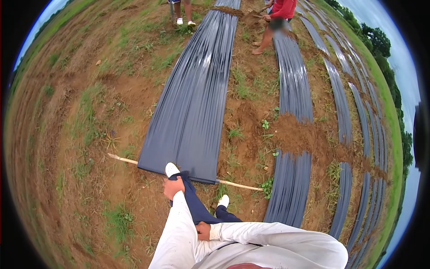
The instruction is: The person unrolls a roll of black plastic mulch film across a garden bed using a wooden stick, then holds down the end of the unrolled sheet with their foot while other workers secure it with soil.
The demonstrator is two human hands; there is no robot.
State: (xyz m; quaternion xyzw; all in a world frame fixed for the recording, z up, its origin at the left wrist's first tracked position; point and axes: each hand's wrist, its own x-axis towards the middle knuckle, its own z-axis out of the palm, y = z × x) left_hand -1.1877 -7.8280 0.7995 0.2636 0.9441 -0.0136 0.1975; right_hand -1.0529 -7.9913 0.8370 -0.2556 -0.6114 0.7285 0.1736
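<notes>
My left hand (174, 187) is on the raised knee of my dark blue trouser leg (197, 204), fingers bent round the cloth. My right hand (203, 230) is curled in against my thigh, its fingers partly hidden. One white shoe (171, 169) is at the near edge of a long sheet of black plastic mulch film (186, 121); the other shoe (223, 201) stands on the soil. A wooden stick (242, 185) runs along the film's near end and sticks out on both sides.
Ahead, a person in a red top (283, 9) bends with a long-handled tool beside another film strip (293, 76). A second person's legs (182, 11) show at the top. Soil heaps (300, 134) lie across the film rows at right. Grass tufts (120, 219) dot the soil at left.
</notes>
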